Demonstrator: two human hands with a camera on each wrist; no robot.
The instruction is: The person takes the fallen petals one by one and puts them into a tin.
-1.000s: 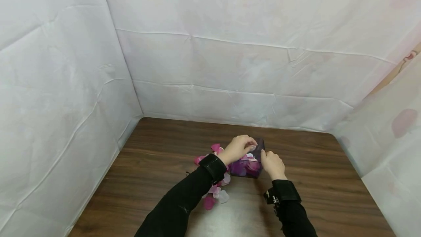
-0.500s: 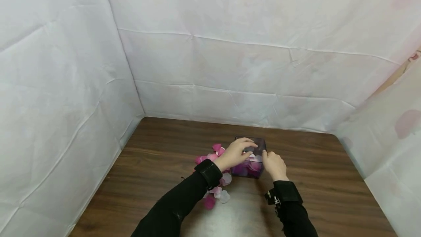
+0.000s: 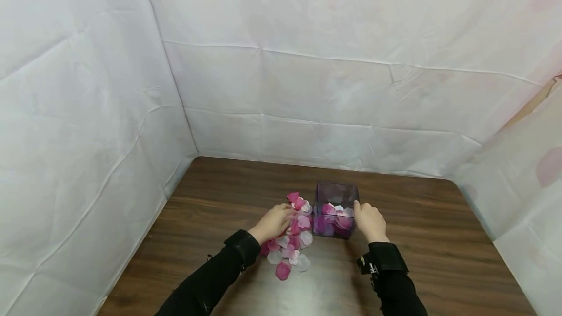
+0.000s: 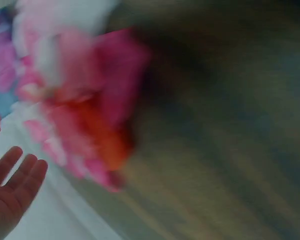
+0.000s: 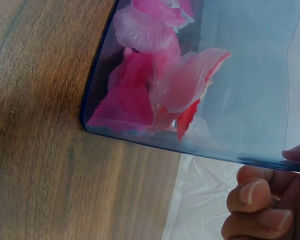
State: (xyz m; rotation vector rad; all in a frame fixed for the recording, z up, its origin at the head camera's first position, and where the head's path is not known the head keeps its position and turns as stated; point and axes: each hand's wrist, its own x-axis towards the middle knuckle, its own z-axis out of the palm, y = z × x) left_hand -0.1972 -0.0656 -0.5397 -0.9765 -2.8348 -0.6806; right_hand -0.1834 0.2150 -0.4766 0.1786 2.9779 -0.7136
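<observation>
A see-through purple box (image 3: 337, 194) stands on the table with pink and white petals (image 5: 135, 90) inside. My right hand (image 3: 370, 221) pinches the box's right rim, thumb inside and curled fingers outside, as the right wrist view shows. Left of the box lies a loose pile of petals (image 3: 294, 243) in pink, magenta and white. Over the pile's left side is my left hand (image 3: 273, 222); its fingers look straight and apart in the blurred left wrist view, with nothing visibly held. Whether the fingertips touch the petals I cannot tell.
The brown wooden table (image 3: 439, 247) is walled by white sheeting (image 3: 281, 87) at the back and on both sides. Black bands (image 3: 243, 247) sit on both wrists.
My left hand has moved from above the box, down and left, to the loose petals. The right hand has kept its hold on the box's rim.
</observation>
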